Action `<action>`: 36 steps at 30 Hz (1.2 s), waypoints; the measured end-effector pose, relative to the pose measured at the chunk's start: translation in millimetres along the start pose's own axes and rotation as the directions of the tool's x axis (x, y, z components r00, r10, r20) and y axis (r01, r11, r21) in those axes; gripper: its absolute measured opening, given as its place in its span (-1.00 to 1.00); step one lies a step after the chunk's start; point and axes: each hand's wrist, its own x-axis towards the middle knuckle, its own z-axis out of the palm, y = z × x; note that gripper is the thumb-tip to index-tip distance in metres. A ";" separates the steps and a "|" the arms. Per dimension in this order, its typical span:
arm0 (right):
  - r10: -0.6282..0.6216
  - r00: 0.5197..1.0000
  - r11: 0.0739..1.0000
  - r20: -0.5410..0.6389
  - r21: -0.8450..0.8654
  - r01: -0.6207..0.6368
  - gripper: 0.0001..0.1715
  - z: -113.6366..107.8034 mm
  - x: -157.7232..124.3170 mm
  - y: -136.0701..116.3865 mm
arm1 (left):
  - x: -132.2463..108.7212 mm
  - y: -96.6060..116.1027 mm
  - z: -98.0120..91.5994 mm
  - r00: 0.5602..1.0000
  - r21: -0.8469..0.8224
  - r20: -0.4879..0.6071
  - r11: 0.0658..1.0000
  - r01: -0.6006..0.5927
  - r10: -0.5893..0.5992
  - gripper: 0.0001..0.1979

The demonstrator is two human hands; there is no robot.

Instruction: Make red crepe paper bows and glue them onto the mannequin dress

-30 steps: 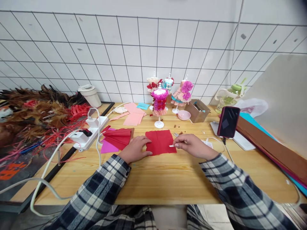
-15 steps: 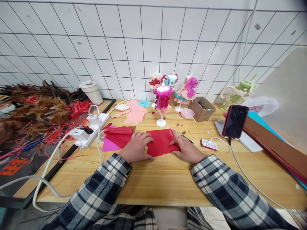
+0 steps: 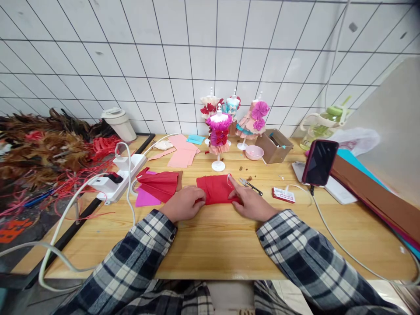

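Observation:
A red crepe paper sheet [image 3: 215, 189] lies flat on the table before me, with a crease line across it. My left hand [image 3: 186, 204] is closed at its left near corner, thumb and curled fingers pinching the edge. My right hand [image 3: 252, 203] grips the right near edge with the thumb, while the index finger stretches along the right side. A small white bit shows by that fingertip; what it is I cannot make out. Just beyond the right hand lie thread snips [image 3: 251, 186]. Left of the sheet is a pleated red paper piece [image 3: 160, 183] over purple paper [image 3: 147, 197].
Several mini dress forms [image 3: 218, 135] in paper dresses stand behind, near a pink bowl [image 3: 254, 152] and a cardboard box [image 3: 274, 146]. A power strip [image 3: 126, 179] with cables sits left, beside feathers [image 3: 39, 162]. A phone [image 3: 320, 162] stands right.
The red sheet has become shorter from front to back, its near edge now folded. My left fingers have drawn in from lying over it to a pinch. The view has shifted slightly.

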 end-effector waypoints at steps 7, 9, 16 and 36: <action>0.005 1.000 0.999 0.017 -0.037 -0.005 0.01 -5.9 -0.7 0.2 | -4.7 2.3 -11.5 0.999 0.056 0.041 0.998 0.028 -0.031 -0.50; 0.004 1.000 0.998 0.006 -0.064 -0.004 -0.04 -6.1 -0.7 1.6 | -5.2 2.2 -11.5 0.998 0.085 0.055 0.996 0.026 -0.031 -0.51; 0.054 0.997 0.996 0.052 -0.079 -0.050 0.10 -12.6 -1.5 -5.5 | -5.5 -0.6 -10.0 0.999 0.131 0.040 0.991 0.017 -0.023 -0.83; 0.441 0.895 0.887 -0.069 0.181 -0.424 -0.09 0.9 6.8 2.8 | 2.4 -15.6 5.1 0.969 -0.092 -0.061 0.968 0.233 -0.239 -0.78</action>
